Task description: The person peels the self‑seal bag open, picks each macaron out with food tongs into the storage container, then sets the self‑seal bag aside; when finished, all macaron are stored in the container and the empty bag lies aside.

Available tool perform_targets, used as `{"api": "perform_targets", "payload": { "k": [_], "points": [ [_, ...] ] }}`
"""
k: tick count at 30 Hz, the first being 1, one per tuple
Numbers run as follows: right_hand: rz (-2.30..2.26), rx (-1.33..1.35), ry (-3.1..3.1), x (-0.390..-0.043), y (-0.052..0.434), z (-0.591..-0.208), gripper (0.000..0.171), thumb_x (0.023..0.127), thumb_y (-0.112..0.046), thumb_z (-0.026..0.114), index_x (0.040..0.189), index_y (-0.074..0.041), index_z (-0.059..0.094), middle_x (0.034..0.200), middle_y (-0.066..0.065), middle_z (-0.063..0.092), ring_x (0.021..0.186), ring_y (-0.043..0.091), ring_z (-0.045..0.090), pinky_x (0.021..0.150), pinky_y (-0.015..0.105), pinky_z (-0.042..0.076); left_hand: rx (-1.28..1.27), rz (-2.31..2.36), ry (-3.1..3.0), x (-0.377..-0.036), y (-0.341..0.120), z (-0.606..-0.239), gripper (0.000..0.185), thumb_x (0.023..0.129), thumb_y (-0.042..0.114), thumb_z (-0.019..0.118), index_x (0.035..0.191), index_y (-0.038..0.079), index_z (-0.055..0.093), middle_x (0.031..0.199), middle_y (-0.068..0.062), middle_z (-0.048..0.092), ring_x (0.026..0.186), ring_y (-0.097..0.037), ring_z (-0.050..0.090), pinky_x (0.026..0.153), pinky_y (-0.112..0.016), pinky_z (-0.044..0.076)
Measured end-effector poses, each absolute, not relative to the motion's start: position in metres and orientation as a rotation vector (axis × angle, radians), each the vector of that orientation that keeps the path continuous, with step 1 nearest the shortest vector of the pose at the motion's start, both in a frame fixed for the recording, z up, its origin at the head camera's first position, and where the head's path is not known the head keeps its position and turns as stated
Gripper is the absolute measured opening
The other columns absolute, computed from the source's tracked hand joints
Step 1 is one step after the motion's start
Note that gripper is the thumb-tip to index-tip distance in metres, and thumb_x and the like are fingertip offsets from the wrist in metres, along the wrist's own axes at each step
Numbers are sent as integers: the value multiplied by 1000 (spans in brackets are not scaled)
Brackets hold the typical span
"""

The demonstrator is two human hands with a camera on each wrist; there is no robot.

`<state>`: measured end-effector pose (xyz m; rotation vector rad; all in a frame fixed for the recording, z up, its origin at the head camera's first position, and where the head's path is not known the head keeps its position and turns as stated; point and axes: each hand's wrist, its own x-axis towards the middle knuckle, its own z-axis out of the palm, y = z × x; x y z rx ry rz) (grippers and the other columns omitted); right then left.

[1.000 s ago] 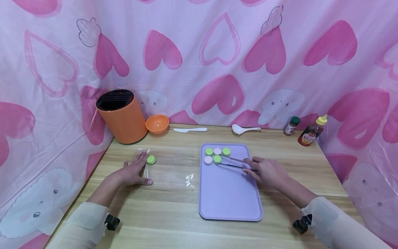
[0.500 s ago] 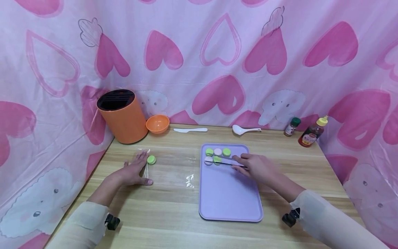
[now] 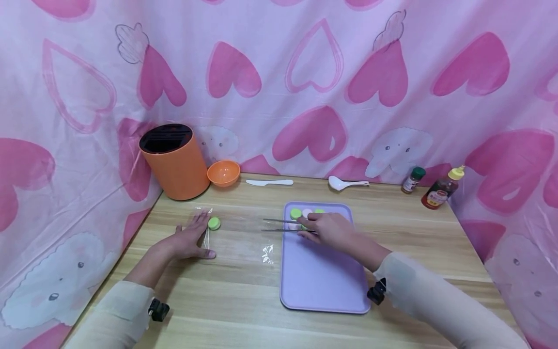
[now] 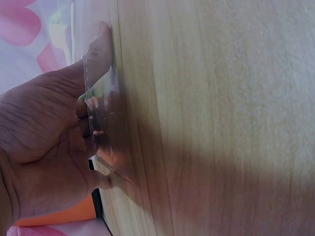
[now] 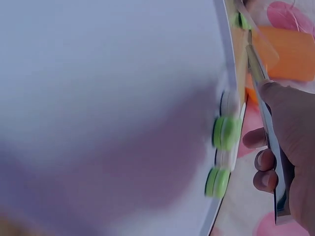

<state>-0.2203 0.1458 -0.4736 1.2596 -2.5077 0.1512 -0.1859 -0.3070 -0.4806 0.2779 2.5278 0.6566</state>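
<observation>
On wooden table point(image 3: 244, 286): purple tray point(image 3: 322, 281) right of centre, orange canister point(image 3: 176, 162) and small orange bowl point(image 3: 224, 172) at back left. Right hand point(image 3: 329, 230) over tray's far left corner, fingers curled round metal tongs point(image 3: 281, 225); tong arms slightly parted, tips past tray's left edge, nothing between them. Left hand point(image 3: 189, 237) flat on clear plastic bag point(image 3: 205, 232), fingers straight. Green macaron point(image 3: 214, 223) just beside left fingertips. More macarons point(image 3: 296, 213) at tray's far edge, partly hidden.
</observation>
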Motion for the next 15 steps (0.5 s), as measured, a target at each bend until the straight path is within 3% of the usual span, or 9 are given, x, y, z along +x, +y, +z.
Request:
{"api": "perform_targets", "payload": {
  "k": [15],
  "points": [
    [111, 1355, -2586, -230, 81, -474, 27, 106, -42, 73, 120, -19, 76, 86, -1, 64, 55, 17, 57, 46, 37, 50, 275, 661, 2537, -185, -306, -479, 138, 89, 50, 91, 176, -1, -2, 183, -30, -9, 170, -53, -12, 122, -91, -9]
  ]
}}
